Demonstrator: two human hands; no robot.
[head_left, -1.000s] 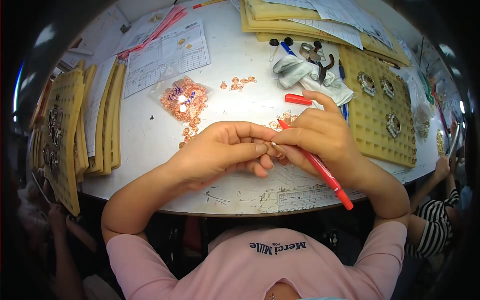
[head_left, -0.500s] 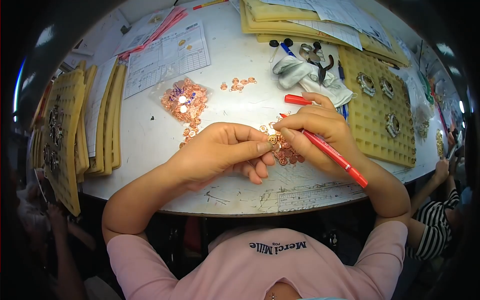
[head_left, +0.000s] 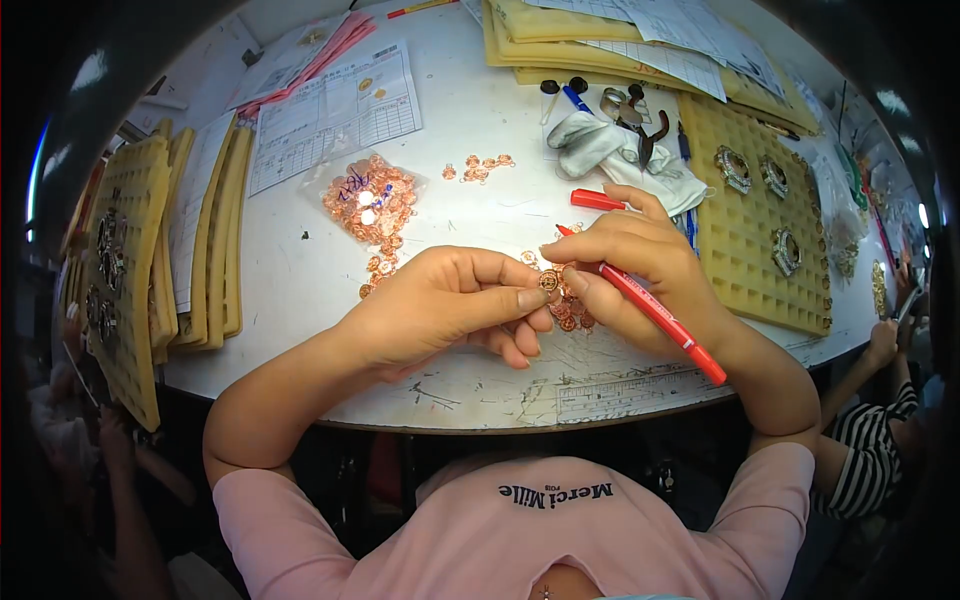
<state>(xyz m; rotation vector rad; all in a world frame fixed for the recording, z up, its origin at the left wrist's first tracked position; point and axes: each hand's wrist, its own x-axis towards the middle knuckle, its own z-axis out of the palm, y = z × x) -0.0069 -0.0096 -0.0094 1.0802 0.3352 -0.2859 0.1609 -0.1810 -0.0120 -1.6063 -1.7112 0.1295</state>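
Note:
Between the thumb and index finger of my left hand (head_left: 450, 300) is a small round copper-coloured charm (head_left: 549, 281), its patterned face turned up. An uncapped red marker (head_left: 660, 318) lies in the grip of my right hand (head_left: 640, 265), its tip pointing up and left above the charm. My right thumb and fingertips are close to the charm's edge; whether they touch it I cannot tell. Under both hands, a pile of similar charms (head_left: 574, 318) rests on the table, partly covered by my fingers. The red cap (head_left: 597, 200) lies just beyond my right hand.
Left of centre lies a clear bag (head_left: 365, 195) of copper pieces, with more spilling out. A small charm group (head_left: 485, 167) sits farther back. Yellow foam trays (head_left: 755, 220) stand right and left (head_left: 215, 240). A white glove (head_left: 625, 160), pliers (head_left: 645, 135) and papers (head_left: 335, 115) lie behind.
My right hand and the marker have shifted slightly, the marker's back end moving left and down. The charm in my left fingers has moved a little to the right.

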